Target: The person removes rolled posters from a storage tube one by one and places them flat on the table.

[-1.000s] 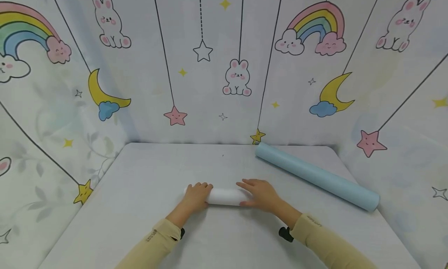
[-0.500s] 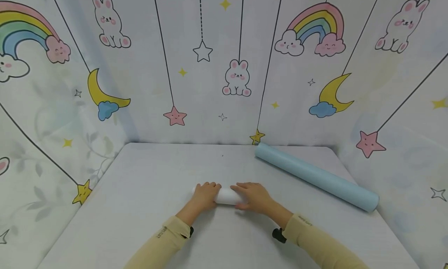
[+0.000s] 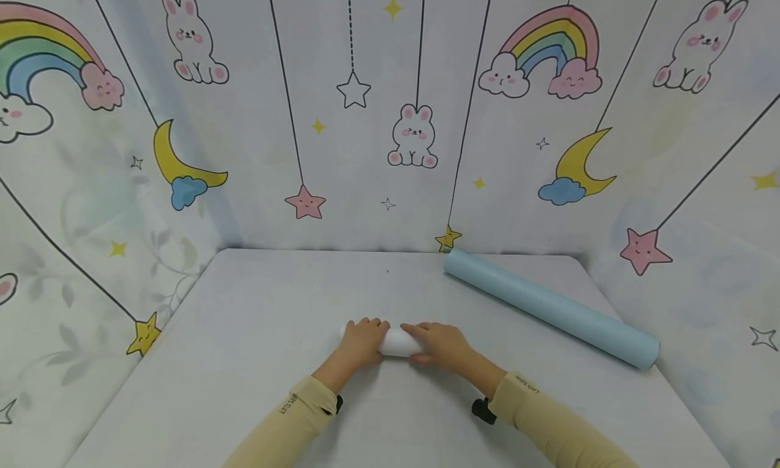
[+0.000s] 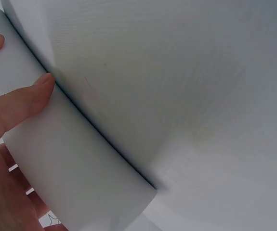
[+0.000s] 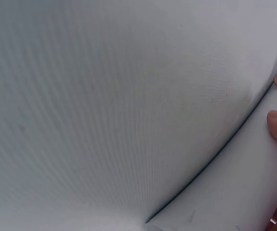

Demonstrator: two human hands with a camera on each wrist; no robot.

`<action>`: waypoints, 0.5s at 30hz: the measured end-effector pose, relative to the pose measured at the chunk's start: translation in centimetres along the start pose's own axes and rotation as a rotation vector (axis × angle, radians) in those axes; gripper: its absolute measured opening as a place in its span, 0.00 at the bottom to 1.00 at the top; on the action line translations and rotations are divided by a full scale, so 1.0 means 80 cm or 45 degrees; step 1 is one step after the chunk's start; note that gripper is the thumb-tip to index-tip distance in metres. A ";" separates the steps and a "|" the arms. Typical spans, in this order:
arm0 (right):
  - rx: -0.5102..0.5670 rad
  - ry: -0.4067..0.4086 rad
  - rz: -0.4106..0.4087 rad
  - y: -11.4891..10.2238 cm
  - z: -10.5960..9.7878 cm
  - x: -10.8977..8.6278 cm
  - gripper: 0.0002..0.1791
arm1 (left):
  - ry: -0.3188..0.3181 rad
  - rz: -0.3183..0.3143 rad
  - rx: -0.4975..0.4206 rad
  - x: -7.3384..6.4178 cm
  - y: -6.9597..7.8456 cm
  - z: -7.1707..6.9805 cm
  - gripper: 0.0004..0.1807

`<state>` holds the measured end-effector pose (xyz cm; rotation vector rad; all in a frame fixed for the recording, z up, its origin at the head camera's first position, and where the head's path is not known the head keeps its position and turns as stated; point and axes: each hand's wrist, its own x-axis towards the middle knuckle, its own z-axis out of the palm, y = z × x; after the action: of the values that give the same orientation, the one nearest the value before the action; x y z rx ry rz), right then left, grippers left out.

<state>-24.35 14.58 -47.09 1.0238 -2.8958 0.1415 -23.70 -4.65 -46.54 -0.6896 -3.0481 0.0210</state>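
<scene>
The left hand (image 3: 362, 343) has shifted toward the right hand (image 3: 447, 347), leaving less of the white roll (image 3: 397, 344) bare between; both grip it, seemingly more compactly, midway between the table's (image 3: 292, 288) side edges.

White tabletop (image 3: 183, 387), pale walls (image 3: 244, 116) with printed rainbows (image 3: 560, 34), rabbits (image 3: 413, 139), stars (image 3: 306, 202)

The white roll (image 3: 399, 343) is smooth and round, like a tube. It lies on its side on the bench (image 3: 274, 299), long way from nine o'clock to three o'clock. In the head view it is at six o'clock from the middle. The left hand (image 3: 364, 343) holds its nine o'clock part, the right hand (image 3: 443, 346) its three o'clock part.
</scene>
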 end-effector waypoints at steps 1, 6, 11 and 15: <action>0.006 0.000 -0.003 0.000 0.000 0.000 0.34 | -0.001 0.001 -0.001 0.000 0.000 0.000 0.29; 0.007 0.014 -0.016 0.000 0.001 0.000 0.34 | 0.011 0.004 0.002 0.000 0.000 -0.001 0.28; 0.001 0.039 -0.034 0.000 0.000 -0.001 0.34 | 0.050 0.031 0.023 0.002 -0.003 0.004 0.28; 0.000 0.030 -0.035 0.000 0.000 -0.003 0.35 | 0.088 0.069 0.041 0.006 -0.007 0.005 0.28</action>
<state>-24.16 14.68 -47.14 1.0545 -2.8597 0.1513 -24.38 -4.97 -46.92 -0.7541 -2.9561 0.0455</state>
